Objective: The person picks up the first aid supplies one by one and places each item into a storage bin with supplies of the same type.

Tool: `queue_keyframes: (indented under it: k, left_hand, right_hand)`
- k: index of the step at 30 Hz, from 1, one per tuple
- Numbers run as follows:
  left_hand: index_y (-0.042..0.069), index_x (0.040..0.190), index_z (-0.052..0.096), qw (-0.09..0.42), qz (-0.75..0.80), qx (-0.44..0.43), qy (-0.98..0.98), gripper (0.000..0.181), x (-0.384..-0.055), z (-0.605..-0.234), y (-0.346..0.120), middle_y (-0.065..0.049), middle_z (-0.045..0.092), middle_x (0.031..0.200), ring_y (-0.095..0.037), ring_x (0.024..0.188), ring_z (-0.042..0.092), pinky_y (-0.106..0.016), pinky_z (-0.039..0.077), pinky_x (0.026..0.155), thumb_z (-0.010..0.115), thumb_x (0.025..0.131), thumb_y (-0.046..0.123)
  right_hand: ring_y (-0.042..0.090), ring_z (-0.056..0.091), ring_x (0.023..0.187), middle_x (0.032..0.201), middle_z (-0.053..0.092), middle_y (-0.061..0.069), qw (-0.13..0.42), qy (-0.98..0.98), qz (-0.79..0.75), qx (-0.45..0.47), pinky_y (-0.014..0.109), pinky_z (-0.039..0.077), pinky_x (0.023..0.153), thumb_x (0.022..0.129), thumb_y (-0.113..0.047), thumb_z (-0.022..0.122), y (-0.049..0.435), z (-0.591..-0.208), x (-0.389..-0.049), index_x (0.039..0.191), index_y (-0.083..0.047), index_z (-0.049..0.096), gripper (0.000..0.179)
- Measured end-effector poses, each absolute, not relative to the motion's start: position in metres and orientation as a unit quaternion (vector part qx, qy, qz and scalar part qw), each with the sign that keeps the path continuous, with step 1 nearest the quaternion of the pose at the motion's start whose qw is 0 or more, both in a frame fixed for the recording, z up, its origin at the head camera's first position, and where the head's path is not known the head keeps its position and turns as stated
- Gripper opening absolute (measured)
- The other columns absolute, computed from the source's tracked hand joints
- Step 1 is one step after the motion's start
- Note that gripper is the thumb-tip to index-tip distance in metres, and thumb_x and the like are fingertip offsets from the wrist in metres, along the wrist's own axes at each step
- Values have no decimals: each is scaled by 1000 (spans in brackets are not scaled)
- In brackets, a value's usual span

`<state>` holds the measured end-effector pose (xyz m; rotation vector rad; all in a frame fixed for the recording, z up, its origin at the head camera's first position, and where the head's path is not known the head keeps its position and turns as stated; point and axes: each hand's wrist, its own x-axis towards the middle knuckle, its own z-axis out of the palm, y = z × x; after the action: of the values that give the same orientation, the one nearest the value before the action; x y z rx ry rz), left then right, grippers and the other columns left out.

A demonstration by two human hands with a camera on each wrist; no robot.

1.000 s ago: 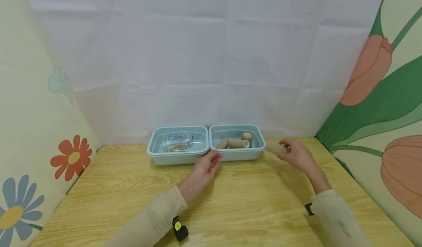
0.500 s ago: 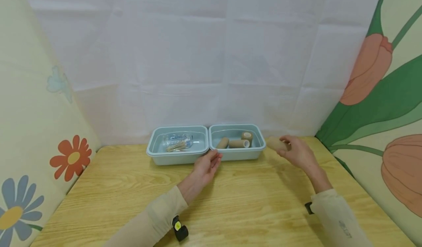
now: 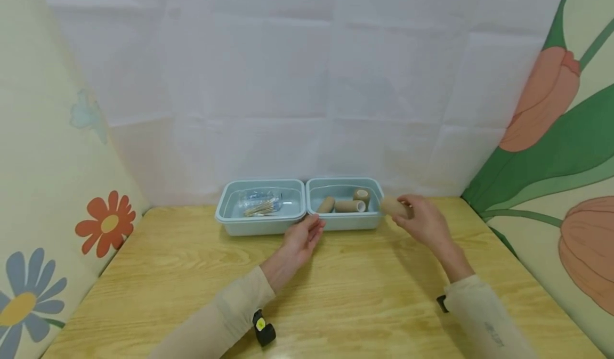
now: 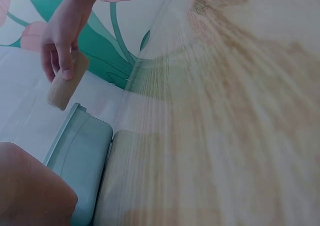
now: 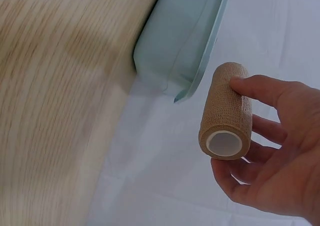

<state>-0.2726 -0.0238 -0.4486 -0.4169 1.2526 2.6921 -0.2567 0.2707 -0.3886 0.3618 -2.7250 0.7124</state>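
My right hand pinches a roll of tan self-adhesive bandage with a white core, thumb on one side and fingers on the other. The roll is in the air at the right end of the right light-blue bin. Inside that bin lie several similar bandage rolls, one of them upright. My left hand touches the front of the bins where the two meet, its thumb at the rim and its fingers loosely bent. Only part of this hand shows in the left wrist view.
A second light-blue bin stands against the first on its left, with cotton swabs and a clear plastic packet in it. Both bins sit at the back of the wooden table, before a white cloth.
My right hand has moved a little to the left with the bandage roll, closer to the right bin. The left hand stays at the bins.
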Motion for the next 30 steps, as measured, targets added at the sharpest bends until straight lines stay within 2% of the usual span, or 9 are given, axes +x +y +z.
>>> queue_keyframes:
  k: [7, 15, 23, 30]
  left_hand:
    - [-2, 101, 65, 62, 904, -137, 401, 4, -273, -447, -26, -13, 70, 95, -17, 87, 68, -28, 53, 91, 64, 99, 2]
    - [-4, 104, 66, 51, 907, -141, 394, 8, -273, -445, -30, -14, 70, 95, -17, 85, 68, -29, 52, 92, 64, 99, 2]
    - [0, 92, 65, 56, 908, -134, 393, 6, -272, -450, -28, -10, 69, 86, -16, 81, 67, -26, 53, 86, 64, 98, 1]
    - [-1, 99, 66, 61, 902, -139, 404, 3, -267, -451, -23, -9, 69, 87, -16, 82, 67, -28, 53, 89, 66, 97, 1]
  right_hand:
    - [38, 61, 106, 122, 64, 22, 166, -942, 258, 136, 56, 49, 86, 90, -18, 79, 252, -386, -258, 128, 2, 64, 46]
    - [37, 60, 107, 121, 65, 20, 187, -934, 258, 159, 56, 49, 89, 88, -16, 81, 226, -389, -261, 127, 1, 65, 46]
    - [34, 61, 106, 121, 65, 16, 176, -934, 255, 176, 53, 51, 86, 90, -21, 81, 202, -390, -261, 130, -2, 65, 47]
    - [35, 62, 109, 121, 68, 15, 184, -930, 248, 201, 53, 51, 89, 89, -20, 81, 184, -386, -265, 129, -1, 66, 47]
